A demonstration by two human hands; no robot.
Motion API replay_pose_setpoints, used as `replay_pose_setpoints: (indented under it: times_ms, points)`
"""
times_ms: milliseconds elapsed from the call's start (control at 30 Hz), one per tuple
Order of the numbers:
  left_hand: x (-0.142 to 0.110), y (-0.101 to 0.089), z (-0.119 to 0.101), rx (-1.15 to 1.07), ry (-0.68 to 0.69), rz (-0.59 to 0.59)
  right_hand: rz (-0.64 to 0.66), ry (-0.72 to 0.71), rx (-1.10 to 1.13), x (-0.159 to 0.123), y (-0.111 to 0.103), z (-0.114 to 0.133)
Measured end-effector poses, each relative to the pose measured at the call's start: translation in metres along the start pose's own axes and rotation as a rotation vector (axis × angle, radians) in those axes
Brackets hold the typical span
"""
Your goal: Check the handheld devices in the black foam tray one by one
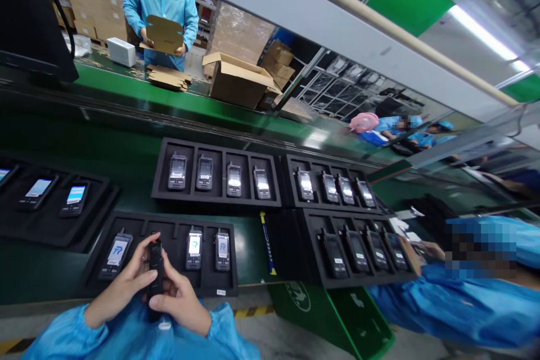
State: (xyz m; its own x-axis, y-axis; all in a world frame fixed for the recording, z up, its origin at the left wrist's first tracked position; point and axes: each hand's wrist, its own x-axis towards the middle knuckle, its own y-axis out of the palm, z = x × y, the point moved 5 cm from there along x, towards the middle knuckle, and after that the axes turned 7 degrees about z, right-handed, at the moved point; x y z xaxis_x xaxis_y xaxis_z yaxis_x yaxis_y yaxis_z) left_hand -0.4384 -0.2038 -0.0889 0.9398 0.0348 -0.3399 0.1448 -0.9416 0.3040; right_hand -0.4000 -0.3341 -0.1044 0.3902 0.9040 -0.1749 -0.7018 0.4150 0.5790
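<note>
Handset (155,270) sits upright between our left hand (122,287) and right hand (179,299), both grasping it, just above the foam tray (160,284). We should keep thumbs steady on its edges and hold it clear of neighbouring phones (194,248).

At the bottom left of the frame, the left hand (122,287) and right hand (181,298) both hold a small black handset (155,270) upright. It is above a black foam tray (169,287) on the green worktop (126,163), where three more handsets (194,248) with lit screens lie.

no text readable – only a blue logo on the lit handset screens (194,245).
</note>
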Motion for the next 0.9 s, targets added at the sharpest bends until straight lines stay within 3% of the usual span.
replay_pose_setpoints:
  times_ms: [100, 200, 333, 400, 500, 533, 600, 767, 900]
  points:
    - [0.001, -0.001, 0.006, 0.03, -0.016, -0.024, 0.033, -0.006, -0.042, 0.0, 0.001, -0.001]
    - [0.005, 0.001, 0.016, 0.062, -0.03, -0.033, -0.022, -0.058, -0.105, 0.002, -0.006, -0.007]
    - [0.028, -0.003, 0.041, 0.238, -0.025, -0.08, -0.062, -0.018, -0.216, 0.001, -0.033, -0.029]
    - [0.048, -0.013, 0.061, 0.43, -0.049, -0.158, -0.239, 0.035, -0.489, -0.005, -0.064, -0.036]
    - [0.075, -0.031, 0.097, 0.645, -0.237, -0.287, -0.678, 0.135, -1.008, -0.024, -0.114, -0.032]
    - [0.081, -0.036, 0.107, 0.679, -0.289, -0.322, -0.777, 0.164, -1.097, -0.028, -0.126, -0.03]
    - [0.086, -0.039, 0.117, 0.736, -0.329, -0.377, -0.856, 0.195, -1.129, -0.031, -0.14, -0.032]
    - [0.078, -0.033, 0.095, 0.903, -0.163, -0.449, -0.894, 0.182, -1.02, -0.012, -0.147, -0.048]
    - [0.07, -0.033, 0.075, 0.82, -0.014, -0.4, -0.94, 0.211, -0.819, 0.006, -0.157, -0.055]
